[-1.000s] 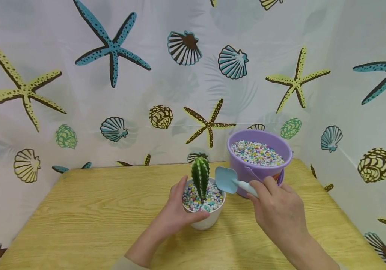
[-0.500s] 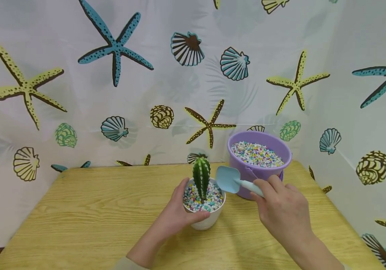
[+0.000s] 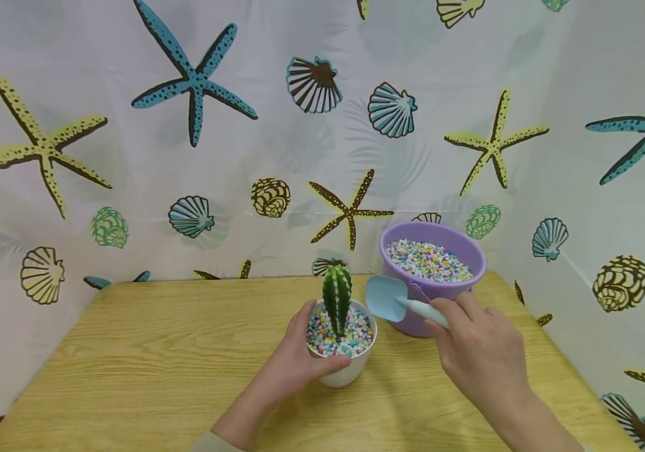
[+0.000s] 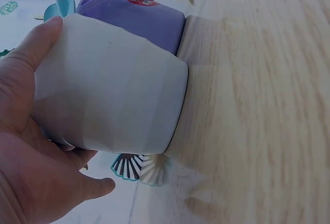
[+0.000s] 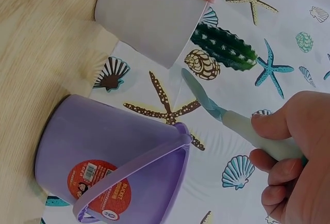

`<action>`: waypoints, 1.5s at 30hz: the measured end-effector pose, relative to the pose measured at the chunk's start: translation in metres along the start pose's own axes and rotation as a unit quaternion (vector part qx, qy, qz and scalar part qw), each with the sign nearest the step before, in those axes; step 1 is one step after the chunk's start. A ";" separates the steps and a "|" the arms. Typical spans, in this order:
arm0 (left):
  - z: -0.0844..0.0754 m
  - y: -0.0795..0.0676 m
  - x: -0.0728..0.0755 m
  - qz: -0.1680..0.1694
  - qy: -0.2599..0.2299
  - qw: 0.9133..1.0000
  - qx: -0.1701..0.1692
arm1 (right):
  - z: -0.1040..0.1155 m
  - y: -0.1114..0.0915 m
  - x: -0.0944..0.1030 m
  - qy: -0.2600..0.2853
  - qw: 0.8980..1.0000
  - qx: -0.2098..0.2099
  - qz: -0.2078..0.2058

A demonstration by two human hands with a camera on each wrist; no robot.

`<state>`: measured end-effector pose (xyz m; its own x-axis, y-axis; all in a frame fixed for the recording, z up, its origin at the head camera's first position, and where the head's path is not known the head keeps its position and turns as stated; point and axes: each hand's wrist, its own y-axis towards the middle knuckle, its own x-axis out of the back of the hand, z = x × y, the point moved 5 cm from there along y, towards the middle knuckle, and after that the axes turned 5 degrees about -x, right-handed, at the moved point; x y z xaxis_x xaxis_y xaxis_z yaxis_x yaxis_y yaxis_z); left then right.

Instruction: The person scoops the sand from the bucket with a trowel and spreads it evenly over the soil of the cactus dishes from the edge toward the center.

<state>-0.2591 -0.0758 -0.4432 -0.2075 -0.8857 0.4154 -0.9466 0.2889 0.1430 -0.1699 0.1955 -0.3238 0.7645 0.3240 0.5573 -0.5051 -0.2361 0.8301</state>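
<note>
A green cactus stands upright in a white pot filled with small multicoloured beads. My left hand holds the pot from the left, thumb at the near side of the rim and fingers round the far left. In the left wrist view the pot rests on the table. My right hand grips the pale handle of a light blue toy shovel. Its bare blade hovers just right of the pot's rim and overlaps the purple bucket in the head view.
The purple bucket, full of similar beads, stands at the back right of the wooden table. Its handle hangs down over a red label. A white curtain with starfish and shells surrounds the table's back and sides.
The shovel and my right hand have shifted slightly right, away from the pot. My left hand stays on the pot, and the head view has tilted a little.
</note>
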 end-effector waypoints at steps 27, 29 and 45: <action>0.000 -0.001 0.001 0.000 0.003 1.000 -0.013 | -0.052 0.029 0.025 -0.038 0.998 -0.052 -0.025; 0.000 -0.001 0.001 0.000 0.003 1.000 -0.013 | -0.058 0.032 0.024 -0.043 0.997 -0.056 -0.019; 0.000 -0.002 0.001 0.000 -0.003 1.000 -0.018 | -0.088 0.043 -0.003 -0.042 0.995 -0.088 0.010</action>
<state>-0.2570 -0.0771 -0.4428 -0.2089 -0.8882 0.4093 -0.9373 0.3012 0.1753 -0.2292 0.2652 -0.2880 0.7803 0.2407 0.5772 -0.5780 -0.0748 0.8126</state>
